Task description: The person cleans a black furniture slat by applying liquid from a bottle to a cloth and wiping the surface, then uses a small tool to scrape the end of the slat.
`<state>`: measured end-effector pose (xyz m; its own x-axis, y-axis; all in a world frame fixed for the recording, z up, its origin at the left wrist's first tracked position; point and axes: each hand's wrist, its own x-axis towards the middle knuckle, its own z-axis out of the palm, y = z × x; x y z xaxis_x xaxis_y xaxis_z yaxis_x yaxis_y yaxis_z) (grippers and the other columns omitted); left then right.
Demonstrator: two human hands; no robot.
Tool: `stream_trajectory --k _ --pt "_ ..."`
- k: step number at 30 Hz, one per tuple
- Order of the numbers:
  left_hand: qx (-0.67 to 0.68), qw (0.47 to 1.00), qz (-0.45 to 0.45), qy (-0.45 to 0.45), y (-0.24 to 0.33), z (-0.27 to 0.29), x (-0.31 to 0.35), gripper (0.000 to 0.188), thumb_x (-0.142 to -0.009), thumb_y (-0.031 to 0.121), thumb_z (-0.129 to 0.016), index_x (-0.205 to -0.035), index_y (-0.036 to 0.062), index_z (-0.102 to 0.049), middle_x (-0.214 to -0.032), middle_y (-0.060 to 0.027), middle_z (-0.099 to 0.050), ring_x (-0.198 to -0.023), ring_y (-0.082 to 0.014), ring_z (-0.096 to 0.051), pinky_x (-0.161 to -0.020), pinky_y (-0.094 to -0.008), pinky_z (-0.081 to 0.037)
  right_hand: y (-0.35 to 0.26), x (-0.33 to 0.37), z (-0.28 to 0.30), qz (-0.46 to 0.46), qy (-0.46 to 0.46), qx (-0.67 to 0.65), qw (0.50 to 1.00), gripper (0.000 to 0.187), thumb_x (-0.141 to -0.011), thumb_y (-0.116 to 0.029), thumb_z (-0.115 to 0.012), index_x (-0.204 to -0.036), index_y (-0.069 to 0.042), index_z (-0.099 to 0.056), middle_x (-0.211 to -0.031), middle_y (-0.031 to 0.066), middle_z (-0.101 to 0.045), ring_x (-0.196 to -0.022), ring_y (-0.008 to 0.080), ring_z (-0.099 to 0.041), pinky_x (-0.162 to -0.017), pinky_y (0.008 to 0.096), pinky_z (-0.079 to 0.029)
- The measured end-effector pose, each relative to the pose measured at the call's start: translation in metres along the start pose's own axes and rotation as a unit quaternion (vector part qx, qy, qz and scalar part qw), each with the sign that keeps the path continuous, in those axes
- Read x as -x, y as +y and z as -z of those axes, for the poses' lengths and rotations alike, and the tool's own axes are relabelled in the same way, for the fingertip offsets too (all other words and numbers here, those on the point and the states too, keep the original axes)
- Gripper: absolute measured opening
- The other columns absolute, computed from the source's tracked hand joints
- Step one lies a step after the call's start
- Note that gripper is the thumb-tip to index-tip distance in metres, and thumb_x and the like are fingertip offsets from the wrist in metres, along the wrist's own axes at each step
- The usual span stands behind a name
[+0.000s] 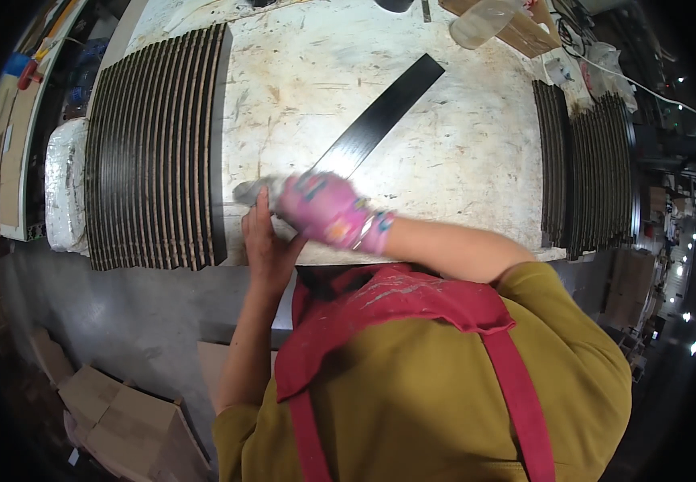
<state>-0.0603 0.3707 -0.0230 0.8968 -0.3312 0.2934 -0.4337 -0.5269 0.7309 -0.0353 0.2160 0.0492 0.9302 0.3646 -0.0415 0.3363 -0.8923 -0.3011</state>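
A long black board (380, 112) lies aslant on the worktable, its near end hidden beneath my right hand. My right hand (328, 210), in a pink flowered glove, is over that near part and smeared by motion. Something grey shows at its fingertips; whether it is the glove's tip or a cloth I cannot tell. Bare and close beside it, my left hand (264, 239) has fingers on one side and thumb on the other of the board's near end, apparently gripping it. The exact contact is covered by the glove.
A stack of dark boards on edge (159, 149) stands at the left, with a white wrapped block (67, 185) beside it. More dark boards (601, 173) stand at the right. A plastic cup (476, 28) and cardboard box (531, 30) are at the far right of the worktable (460, 153).
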Motion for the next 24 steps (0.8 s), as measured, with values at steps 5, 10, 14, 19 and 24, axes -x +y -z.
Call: stream_trajectory --k 5,10,14,19,24 --pt "-0.007 0.999 0.033 -0.02 0.012 0.003 -0.005 0.095 -0.063 0.016 -0.082 -0.141 0.0025 -0.029 -0.108 -0.0134 -0.054 -0.1 -0.0317 -0.048 -0.091 -0.0422 -0.037 0.175 0.028 0.041 -0.183 0.194 0.027 0.963 0.006 -0.08 -0.007 -0.053 -0.082 -0.004 -0.058 -0.068 0.0118 -0.058 -0.058 0.0283 -0.057 -0.053 0.042 -0.046" --pt "-0.017 0.999 0.039 -0.018 0.002 -0.006 0.001 0.096 -0.064 0.019 -0.082 -0.141 0.0041 -0.028 -0.109 -0.0133 -0.053 -0.1 -0.0328 -0.047 -0.092 -0.043 -0.037 0.052 0.003 -0.006 -0.057 0.044 0.181 0.981 0.015 -0.074 -0.013 -0.06 -0.083 -0.001 -0.056 -0.074 0.0167 -0.06 -0.067 0.0284 -0.062 -0.057 0.0403 -0.051" --pt "0.036 0.997 0.06 -0.014 -0.007 -0.008 0.005 0.097 -0.064 0.01 -0.082 -0.143 0.0062 -0.027 -0.111 -0.0112 -0.052 -0.104 -0.0279 -0.047 -0.093 -0.0395 -0.038 0.018 -0.002 0.002 -0.137 -0.103 -0.105 0.98 0.023 -0.083 -0.009 -0.05 -0.098 0.006 -0.057 -0.077 0.0175 -0.063 -0.065 0.0271 -0.064 -0.058 0.0454 -0.053" --pt "-0.055 0.998 -0.001 -0.032 0.012 0.005 -0.005 0.086 -0.066 0.012 -0.08 -0.139 0.006 -0.035 -0.101 -0.0108 -0.052 -0.098 -0.0264 -0.047 -0.09 -0.0391 -0.037 0.258 0.041 0.044 -0.25 0.181 0.055 0.95 0.027 -0.077 -0.013 -0.059 -0.102 -0.004 -0.059 -0.078 0.019 -0.061 -0.07 0.0302 -0.061 -0.062 0.0385 -0.049" --pt "0.357 0.868 0.304 -0.165 0.023 0.026 -0.014 0.039 -0.094 0.031 -0.047 -0.122 0.003 -0.052 -0.086 -0.0039 -0.055 -0.075 -0.0163 -0.05 -0.069 -0.0289 -0.04 0.292 0.094 0.111 -0.412 0.26 -0.228 0.843 0.019 -0.081 -0.02 -0.063 -0.091 -0.003 -0.063 -0.073 0.0044 -0.062 -0.065 0.0125 -0.056 -0.059 0.0285 -0.046"
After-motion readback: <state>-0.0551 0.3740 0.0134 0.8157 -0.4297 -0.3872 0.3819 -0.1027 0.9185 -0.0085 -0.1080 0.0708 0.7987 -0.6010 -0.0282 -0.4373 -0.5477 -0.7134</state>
